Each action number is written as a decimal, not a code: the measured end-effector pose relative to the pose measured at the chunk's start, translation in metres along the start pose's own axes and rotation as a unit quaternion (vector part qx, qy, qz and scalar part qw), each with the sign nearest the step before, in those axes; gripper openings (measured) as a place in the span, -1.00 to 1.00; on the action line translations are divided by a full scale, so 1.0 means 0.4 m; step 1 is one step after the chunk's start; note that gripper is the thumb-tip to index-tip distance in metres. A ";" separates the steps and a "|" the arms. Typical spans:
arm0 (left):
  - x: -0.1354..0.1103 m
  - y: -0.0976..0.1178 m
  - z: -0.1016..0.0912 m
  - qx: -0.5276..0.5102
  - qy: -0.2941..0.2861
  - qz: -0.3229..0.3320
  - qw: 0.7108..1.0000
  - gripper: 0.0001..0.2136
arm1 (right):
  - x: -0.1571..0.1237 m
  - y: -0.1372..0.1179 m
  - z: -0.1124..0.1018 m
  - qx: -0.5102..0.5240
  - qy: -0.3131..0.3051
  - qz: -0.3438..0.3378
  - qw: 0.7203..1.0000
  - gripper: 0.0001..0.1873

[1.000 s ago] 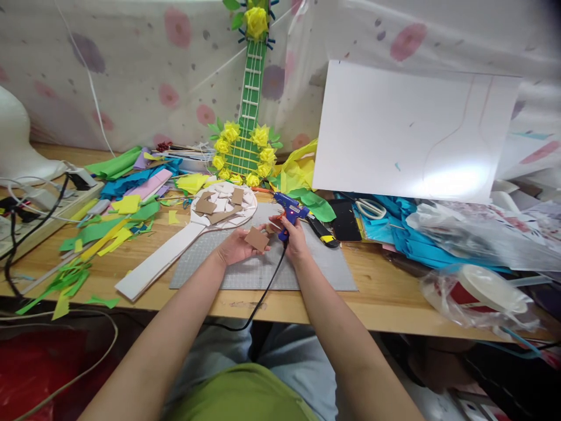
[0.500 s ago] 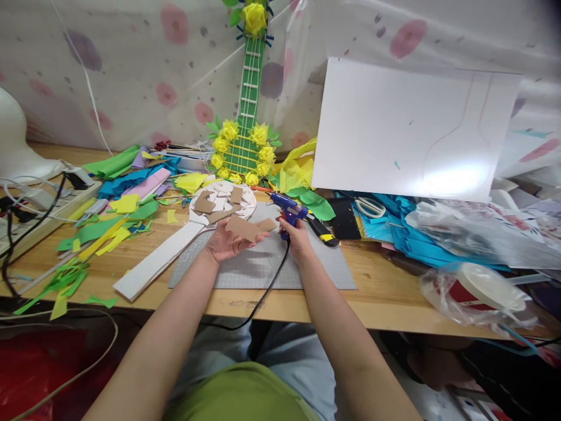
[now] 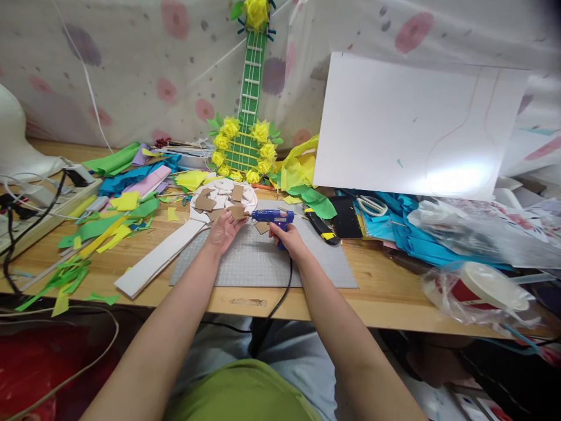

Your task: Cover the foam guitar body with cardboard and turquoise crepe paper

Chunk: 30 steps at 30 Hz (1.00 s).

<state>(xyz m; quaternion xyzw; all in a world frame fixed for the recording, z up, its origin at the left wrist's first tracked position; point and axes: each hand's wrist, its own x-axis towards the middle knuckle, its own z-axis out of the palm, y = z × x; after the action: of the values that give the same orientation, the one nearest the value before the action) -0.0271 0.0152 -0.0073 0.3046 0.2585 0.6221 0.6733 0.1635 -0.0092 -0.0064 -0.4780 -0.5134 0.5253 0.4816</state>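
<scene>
My left hand [image 3: 223,233] is closed on a small brown cardboard piece [image 3: 238,213], held over the cutting mat's left part. My right hand [image 3: 287,238] grips a blue hot glue gun [image 3: 275,217], its nozzle pointing left at the cardboard's edge. Whether the tip touches is too small to tell. Another cardboard piece [image 3: 262,227] shows beneath the gun. Behind my left hand lies a white guitar-shaped cutout [image 3: 160,257], its round body covered with white and brown scraps. Under both hands is the grey cutting mat [image 3: 315,266].
A green paper guitar with yellow flowers [image 3: 249,105] leans on the wall. Paper scraps [image 3: 100,228] and a power strip [image 3: 83,196] lie left. To the right are a utility knife [image 3: 322,227], a dark phone [image 3: 346,217], scissors [image 3: 371,206] and a white board [image 3: 407,128].
The glue gun has swung to point left and moved to the cardboard. My left hand now holds one small piece; another is on its own below the gun.
</scene>
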 end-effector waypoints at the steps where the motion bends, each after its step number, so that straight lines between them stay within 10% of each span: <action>1: 0.000 -0.001 0.000 0.000 0.000 -0.002 1.000 -0.68 | 0.001 0.004 0.001 -0.009 -0.002 0.003 1.000 -0.52; 30: -0.006 0.001 0.005 0.028 -0.017 -0.022 0.999 -0.64 | 0.016 0.015 -0.019 -0.117 0.079 0.049 0.989 -0.53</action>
<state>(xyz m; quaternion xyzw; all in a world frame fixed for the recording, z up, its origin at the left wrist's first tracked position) -0.0263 0.0128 -0.0057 0.3281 0.2715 0.5940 0.6825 0.1705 -0.0022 -0.0124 -0.5955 -0.5076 0.4452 0.4353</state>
